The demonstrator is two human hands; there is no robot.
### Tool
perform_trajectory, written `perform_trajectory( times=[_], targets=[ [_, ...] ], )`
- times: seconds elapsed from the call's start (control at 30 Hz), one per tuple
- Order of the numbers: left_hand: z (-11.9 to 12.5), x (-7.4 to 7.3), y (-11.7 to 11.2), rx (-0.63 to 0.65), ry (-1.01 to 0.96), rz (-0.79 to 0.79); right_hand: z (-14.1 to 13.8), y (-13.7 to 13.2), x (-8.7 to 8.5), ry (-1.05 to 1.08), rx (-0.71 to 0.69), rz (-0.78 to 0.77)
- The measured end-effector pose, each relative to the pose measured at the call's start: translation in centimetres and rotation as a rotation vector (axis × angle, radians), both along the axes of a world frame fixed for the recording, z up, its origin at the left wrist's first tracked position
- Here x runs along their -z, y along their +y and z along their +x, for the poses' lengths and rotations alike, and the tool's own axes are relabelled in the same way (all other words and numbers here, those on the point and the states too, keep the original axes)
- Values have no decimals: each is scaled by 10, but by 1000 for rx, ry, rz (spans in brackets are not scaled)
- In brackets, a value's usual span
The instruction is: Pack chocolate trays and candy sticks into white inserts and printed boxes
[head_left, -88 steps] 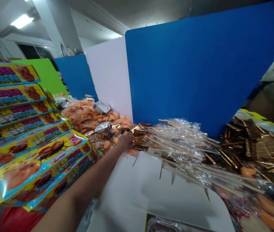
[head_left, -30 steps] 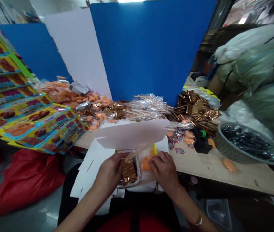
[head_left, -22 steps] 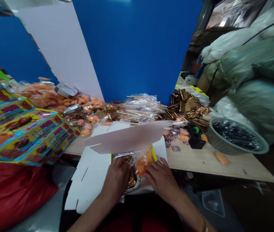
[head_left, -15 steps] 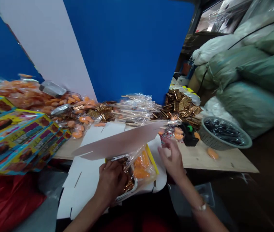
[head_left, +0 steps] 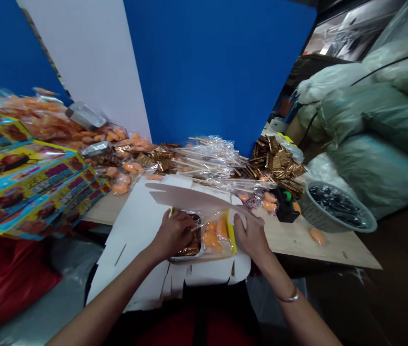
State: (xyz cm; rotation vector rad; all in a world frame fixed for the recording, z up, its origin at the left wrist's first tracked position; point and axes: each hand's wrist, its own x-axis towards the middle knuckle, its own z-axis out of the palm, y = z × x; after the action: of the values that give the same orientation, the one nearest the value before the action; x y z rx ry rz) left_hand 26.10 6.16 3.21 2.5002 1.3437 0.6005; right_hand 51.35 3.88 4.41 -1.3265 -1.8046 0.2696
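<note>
An opened box with a yellow inner edge (head_left: pixel 231 232) lies on white card, and its thin flap (head_left: pixel 196 198) stands raised at the back. Inside it, a shallow tray (head_left: pixel 186 258) carries brown wrapped packets (head_left: pixel 191 246). Orange pieces in a clear bag (head_left: pixel 214 234) fill the right part. My left hand (head_left: pixel 173 234) has its fingers bent over the tray's left side, partly hiding the packets. At the box's right end, my right hand (head_left: pixel 253 236) has thumb and fingers closed about the flap's end; the fingertips are partly hidden.
Clear-wrapped wooden sticks (head_left: pixel 213 158) lie behind the box, with gold-brown packets (head_left: pixel 276 158) to their right. A tape dispenser (head_left: pixel 285 205) and grey basket (head_left: pixel 337 206) stand at right. Printed boxes (head_left: pixel 34 187) are stacked left, before bagged orange pieces (head_left: pixel 27 115). A blue panel (head_left: pixel 211 72) rises behind.
My right hand has come onto the flap's right end. The flap has shifted and bowed. The tray and bagged orange pieces sit lower in the box, with my left hand still on the tray.
</note>
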Motion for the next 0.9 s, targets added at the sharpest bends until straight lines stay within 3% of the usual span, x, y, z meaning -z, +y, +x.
perform_trajectory(
  times=[0.07,0.13,0.23,0.27,0.3,0.47,0.6,0.9],
  targets=[
    [-3,5,-4,67,-117,-9,2,-10,13,-50,-52,-23],
    [-8,9,-9,-21,-342,98,4,-17,25,-64,-78,-60],
    [-20,9,-14,-529,-650,422,5,-22,37,-18,-61,-35],
    [-25,5,-13,-655,-676,472,4,-21,39,-8,-52,-2],
    [-29,0,-11,-704,-664,456,3,-21,40,-7,-42,31],
    [-38,-30,1,-490,-486,76,-7,-17,42,10,5,69],
    [-39,-35,8,-347,-491,-162,-10,-18,45,37,22,30],
    [-37,-18,10,-194,-341,-55,-9,-16,44,67,-6,45]
  ],
)
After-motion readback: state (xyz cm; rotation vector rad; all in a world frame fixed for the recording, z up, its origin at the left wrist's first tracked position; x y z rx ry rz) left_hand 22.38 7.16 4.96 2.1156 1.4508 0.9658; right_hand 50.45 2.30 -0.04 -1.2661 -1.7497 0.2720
